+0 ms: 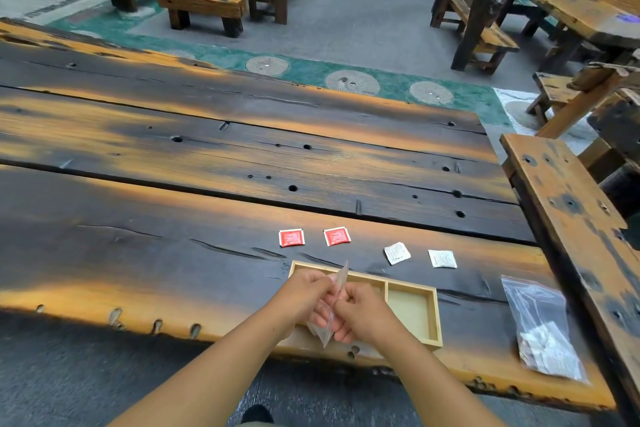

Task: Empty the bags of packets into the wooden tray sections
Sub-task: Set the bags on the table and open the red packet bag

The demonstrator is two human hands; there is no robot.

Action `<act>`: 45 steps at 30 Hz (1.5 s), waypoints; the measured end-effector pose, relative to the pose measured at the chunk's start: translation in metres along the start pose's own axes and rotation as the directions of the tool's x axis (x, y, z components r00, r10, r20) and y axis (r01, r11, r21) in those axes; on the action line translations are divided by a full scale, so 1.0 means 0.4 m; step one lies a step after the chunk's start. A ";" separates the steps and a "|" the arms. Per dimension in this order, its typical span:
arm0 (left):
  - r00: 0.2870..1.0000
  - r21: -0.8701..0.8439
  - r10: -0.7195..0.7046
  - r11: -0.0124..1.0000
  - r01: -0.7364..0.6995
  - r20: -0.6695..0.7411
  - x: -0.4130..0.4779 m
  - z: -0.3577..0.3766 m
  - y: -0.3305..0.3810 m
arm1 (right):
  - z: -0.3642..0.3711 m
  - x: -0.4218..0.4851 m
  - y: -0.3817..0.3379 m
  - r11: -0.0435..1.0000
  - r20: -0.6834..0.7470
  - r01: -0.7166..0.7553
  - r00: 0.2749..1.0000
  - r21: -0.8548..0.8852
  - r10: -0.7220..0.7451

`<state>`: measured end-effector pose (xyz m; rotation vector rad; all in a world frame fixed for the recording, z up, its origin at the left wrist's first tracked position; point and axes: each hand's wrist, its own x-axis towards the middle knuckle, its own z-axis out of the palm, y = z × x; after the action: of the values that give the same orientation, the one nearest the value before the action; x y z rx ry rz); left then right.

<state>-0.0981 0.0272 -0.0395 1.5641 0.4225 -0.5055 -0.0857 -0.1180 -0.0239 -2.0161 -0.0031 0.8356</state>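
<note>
A light wooden tray point(435, 315) with two sections lies near the table's front edge. Above its left section, my left hand point(304, 295) and my right hand point(360, 310) both grip a clear plastic bag point(337, 288), held edge-on between them. What the bag contains I cannot make out. The tray's right section shows a bare bottom; my hands hide most of the left one. Two red packets point(291, 238) point(337, 236) and two white packets point(397, 253) point(442, 259) lie in a row beyond the tray. A second clear bag point(543, 326) with white packets lies at the right.
The dark, scorched plank table point(207, 166) stretches far to the left and back. A wooden bench point(571, 218) runs along its right end. More benches and tables stand across the floor beyond.
</note>
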 end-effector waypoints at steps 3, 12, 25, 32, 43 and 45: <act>0.999 0.021 0.040 0.999 -0.040 0.011 -0.008 0.003 0.002 | 0.006 -0.004 0.000 0.998 -0.009 0.039 0.999 -0.059 -0.040; 0.982 0.053 0.176 0.982 -0.179 0.066 -0.025 -0.010 -0.003 | -0.016 -0.025 -0.004 0.964 0.163 0.158 0.967 0.216 -0.195; 0.974 -0.085 0.168 0.984 -0.156 0.152 -0.044 -0.025 0.012 | -0.040 -0.013 0.008 0.931 0.211 0.106 0.959 0.348 -0.188; 0.975 -0.142 0.142 0.983 -0.118 0.170 -0.045 -0.025 0.026 | -0.037 -0.007 0.000 0.952 0.129 0.246 0.954 0.180 -0.271; 0.963 -0.136 0.137 0.985 -0.108 0.233 -0.035 -0.005 0.035 | -0.054 -0.028 -0.001 0.887 0.182 0.225 0.930 0.403 -0.318; 0.958 -0.079 0.147 0.988 -0.132 0.245 -0.033 -0.004 0.040 | -0.053 -0.024 0.002 0.891 0.167 0.208 0.941 0.404 -0.295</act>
<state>-0.1001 0.0286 -0.0189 1.4366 0.1322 -0.5663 -0.0817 -0.1376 -0.0119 -1.5083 -0.2132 0.8192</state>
